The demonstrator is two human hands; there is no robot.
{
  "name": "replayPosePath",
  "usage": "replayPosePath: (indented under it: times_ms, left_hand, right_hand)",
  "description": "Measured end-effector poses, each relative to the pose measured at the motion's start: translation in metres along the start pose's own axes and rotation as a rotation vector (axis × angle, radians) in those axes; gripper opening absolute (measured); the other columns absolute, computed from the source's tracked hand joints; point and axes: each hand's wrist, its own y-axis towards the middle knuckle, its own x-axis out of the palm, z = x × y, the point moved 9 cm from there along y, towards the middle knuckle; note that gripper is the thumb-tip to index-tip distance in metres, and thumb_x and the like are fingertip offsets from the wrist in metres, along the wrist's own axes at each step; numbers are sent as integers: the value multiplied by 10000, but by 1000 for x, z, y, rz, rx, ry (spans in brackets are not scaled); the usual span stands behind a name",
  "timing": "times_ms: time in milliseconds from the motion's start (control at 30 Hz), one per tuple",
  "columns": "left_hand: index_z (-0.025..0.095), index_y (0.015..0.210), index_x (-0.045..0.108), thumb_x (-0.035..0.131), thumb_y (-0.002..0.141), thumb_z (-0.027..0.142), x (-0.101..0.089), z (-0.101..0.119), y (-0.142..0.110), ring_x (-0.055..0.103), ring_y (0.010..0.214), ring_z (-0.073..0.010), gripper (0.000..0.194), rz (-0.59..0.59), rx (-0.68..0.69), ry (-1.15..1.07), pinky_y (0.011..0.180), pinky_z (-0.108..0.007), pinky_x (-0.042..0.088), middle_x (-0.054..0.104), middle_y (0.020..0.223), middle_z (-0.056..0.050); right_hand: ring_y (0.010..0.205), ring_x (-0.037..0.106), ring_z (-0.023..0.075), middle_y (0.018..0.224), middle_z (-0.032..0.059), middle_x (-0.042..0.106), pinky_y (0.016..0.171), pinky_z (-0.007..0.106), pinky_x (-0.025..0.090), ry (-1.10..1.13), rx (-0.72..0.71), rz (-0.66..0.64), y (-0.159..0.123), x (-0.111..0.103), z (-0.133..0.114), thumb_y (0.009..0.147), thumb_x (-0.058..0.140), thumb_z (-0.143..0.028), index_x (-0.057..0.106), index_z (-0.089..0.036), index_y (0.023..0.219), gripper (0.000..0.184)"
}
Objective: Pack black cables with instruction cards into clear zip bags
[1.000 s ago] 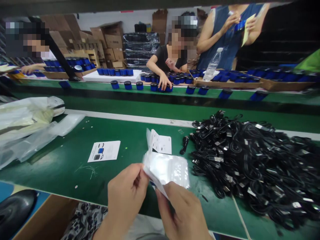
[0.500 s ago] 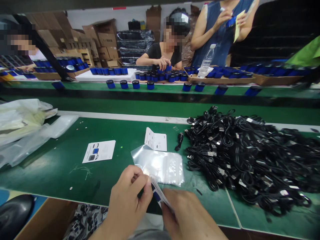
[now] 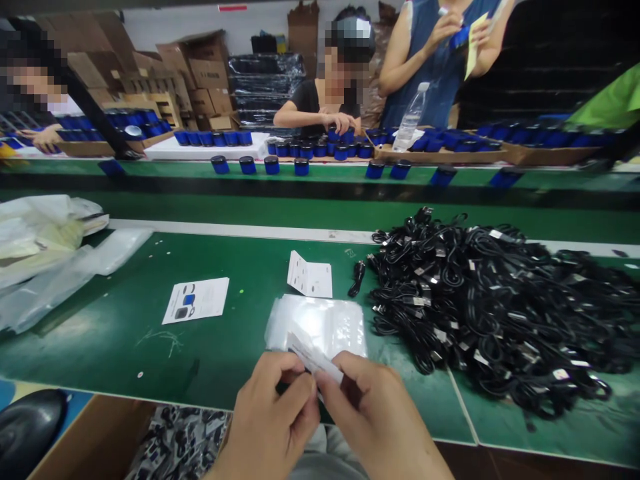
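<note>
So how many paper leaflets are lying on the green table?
2 lying flat: one leaflet to the left, one folded leaflet near the cables. A third slip is pinched in both hands, above the bags.

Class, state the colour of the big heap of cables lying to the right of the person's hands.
Black, with small pale tags; the cable heap shows in the head view.

Both hands' fingers hide the lower end of the folded slip (image 3: 313, 358); its print is unreadable.

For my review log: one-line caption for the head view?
Both hands, left hand and right hand, pinch a folded leaflet beside a cable pile.
</note>
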Motion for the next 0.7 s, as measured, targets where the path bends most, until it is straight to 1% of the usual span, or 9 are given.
replayPosePath:
  times_ms: [133, 267, 300, 367, 433, 533, 600, 667, 700]
  left_hand:
    - [206, 821, 545, 462, 823, 76, 1, 2, -6, 563, 713, -125, 155, -10, -39, -102, 569, -190, 493, 502, 877, -37]
    - [226, 810, 557, 451, 793, 64, -4, 2, -14, 605, 741, -153, 195, 66, -97, -169, 605, -232, 534, 534, 866, -43]
    - [231, 798, 556, 455, 788, 62, -5, 1, -16, 611, 750, -160, 198, 78, -115, -185, 613, -241, 539, 539, 861, -43]
    - [233, 777, 547, 452, 787, 50, -7, 0, -16, 612, 739, -153, 207, 73, -139, -223, 610, -239, 535, 541, 869, -40]
    - [226, 760, 530, 433, 802, 39, -8, -3, -12, 602, 709, -127, 214, 46, -156, -267, 599, -220, 515, 526, 877, -31]
    - [212, 749, 514, 425, 842, 72, -5, -18, -6, 581, 692, -108, 191, -50, -237, -298, 613, -205, 489, 509, 864, -16]
    - [209, 733, 504, 425, 866, 111, -1, -28, -4, 578, 722, -111, 183, -100, -300, -288, 637, -200, 477, 511, 870, -12]
    - [208, 714, 490, 413, 882, 134, 0, -36, -4, 573, 729, -106, 199, -100, -335, -261, 643, -193, 461, 507, 882, -7]
    - [208, 706, 487, 412, 887, 142, 0, -38, -3, 574, 736, -105, 206, -89, -338, -246, 646, -190, 455, 502, 887, -5]
  right_hand:
    - [556, 526, 126, 603, -23, 533, 523, 220, 365, 102, -41, -31, 1, 2, -1, 837, 494, -229, 538, -200, 608, 234]
    - [535, 496, 123, 602, -49, 509, 525, 218, 385, 85, 58, 160, 6, -4, 14, 752, 624, -211, 553, -204, 774, 74]
    - [532, 497, 119, 602, -55, 515, 526, 214, 388, 103, 49, 155, 9, -1, 13, 749, 632, -189, 547, -202, 802, 101]
    - [534, 504, 114, 589, -57, 537, 517, 203, 379, 89, -24, 40, 16, 8, 2, 753, 616, -113, 550, -196, 759, 106]
    - [581, 536, 121, 642, -38, 590, 527, 204, 381, -39, -144, -131, 23, 9, -17, 765, 600, -63, 580, -189, 721, 135]
    - [843, 608, 170, 980, 31, 654, 727, 254, 453, -299, -333, -294, 36, -15, -39, 842, 619, -182, 635, -211, 1030, 191]
    - [970, 594, 191, 1092, 62, 624, 836, 282, 438, -560, -380, -266, 56, -38, -38, 881, 575, -161, 616, -216, 1140, 268]
    - [1011, 575, 239, 1105, 100, 613, 841, 327, 425, -921, -367, -237, 83, -50, -23, 842, 568, -46, 660, -202, 1079, 299]
    - [1032, 559, 283, 1099, 141, 611, 842, 368, 411, -1013, -349, -216, 97, -55, -15, 821, 553, 4, 688, -159, 1000, 278]
